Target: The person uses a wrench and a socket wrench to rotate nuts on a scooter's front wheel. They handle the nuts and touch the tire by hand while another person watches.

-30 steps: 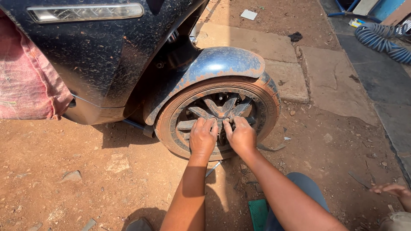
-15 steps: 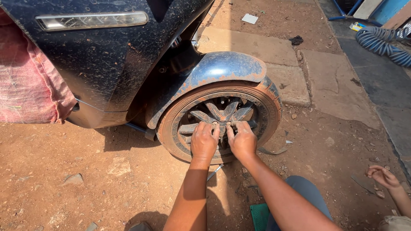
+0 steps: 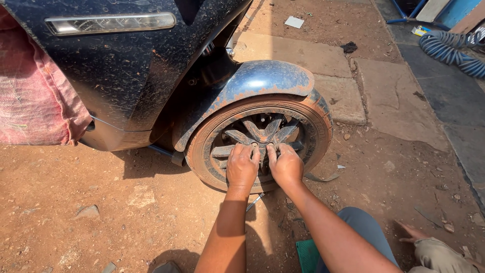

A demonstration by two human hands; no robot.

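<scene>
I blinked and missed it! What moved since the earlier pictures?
Almost nothing. The left hand and right hand stay pressed side by side on the wheel hub. Another person's hand at the lower right dropped onto the dirt. The scooter stays put.

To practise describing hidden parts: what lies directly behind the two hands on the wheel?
Behind the left hand and right hand are grey spokes of the scooter wheel, dusty with red soil. The hub centre and whatever the fingertips pinch are covered.
</scene>
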